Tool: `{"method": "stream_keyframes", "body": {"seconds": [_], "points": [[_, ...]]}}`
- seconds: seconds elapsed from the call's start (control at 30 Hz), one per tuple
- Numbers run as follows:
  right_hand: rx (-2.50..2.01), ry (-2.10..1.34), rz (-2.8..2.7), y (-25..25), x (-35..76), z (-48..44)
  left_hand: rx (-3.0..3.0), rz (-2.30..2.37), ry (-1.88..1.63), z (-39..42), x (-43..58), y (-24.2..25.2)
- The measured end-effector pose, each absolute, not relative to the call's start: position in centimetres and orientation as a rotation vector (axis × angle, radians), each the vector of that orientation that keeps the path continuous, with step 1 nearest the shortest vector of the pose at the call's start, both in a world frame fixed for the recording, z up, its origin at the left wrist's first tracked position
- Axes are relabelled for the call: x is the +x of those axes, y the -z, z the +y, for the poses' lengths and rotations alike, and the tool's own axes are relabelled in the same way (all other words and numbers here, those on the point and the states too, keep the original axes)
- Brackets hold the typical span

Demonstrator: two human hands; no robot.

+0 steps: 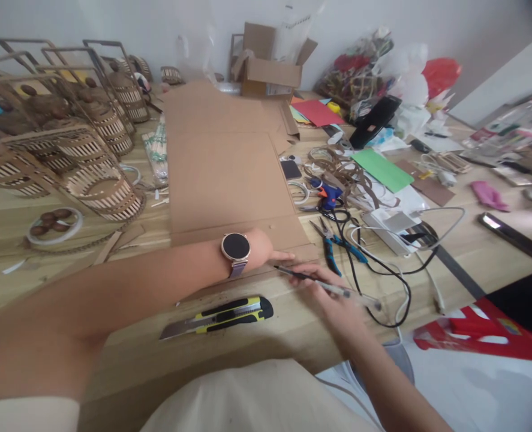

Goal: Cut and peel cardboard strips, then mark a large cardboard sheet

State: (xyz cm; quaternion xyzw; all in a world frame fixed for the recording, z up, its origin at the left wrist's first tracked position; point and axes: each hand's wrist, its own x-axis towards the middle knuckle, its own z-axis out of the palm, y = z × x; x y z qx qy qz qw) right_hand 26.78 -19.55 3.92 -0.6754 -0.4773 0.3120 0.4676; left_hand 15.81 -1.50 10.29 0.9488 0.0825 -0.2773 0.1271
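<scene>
My right hand (326,294) grips a pen (313,282), its tip pointing left near the front edge of the cardboard. My left hand (261,249), with a watch (236,246) on the wrist, rests on the cardboard sheet (230,180). One finger is stretched out toward the pen tip; the other fingers are hidden. The large brown sheet lies flat with crease lines across it. A yellow and black utility knife (221,315), blade out, lies on the table in front of my left forearm.
Bamboo lantern-like baskets (104,186) stand at the left, beside a tape roll holding brown balls (52,225). Blue-handled pliers (331,249), a hot glue gun (328,193) and tangled cables (405,282) lie to the right. An open carton (270,75) stands behind.
</scene>
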Motion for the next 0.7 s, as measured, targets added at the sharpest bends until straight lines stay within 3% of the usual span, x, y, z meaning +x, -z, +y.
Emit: {"method": "stream_keyframes", "body": {"seconds": [0.33,0.7], "points": [[-1.687,-0.684,-1.189,-2.5,24.1,-17.2,2.753,0.205,1.007,-1.5,16.0,-11.8],[-1.639,-0.575,-1.288,-2.2,23.1,-16.4,2.752,0.185,0.762,-1.0,15.5,-10.3]]}}
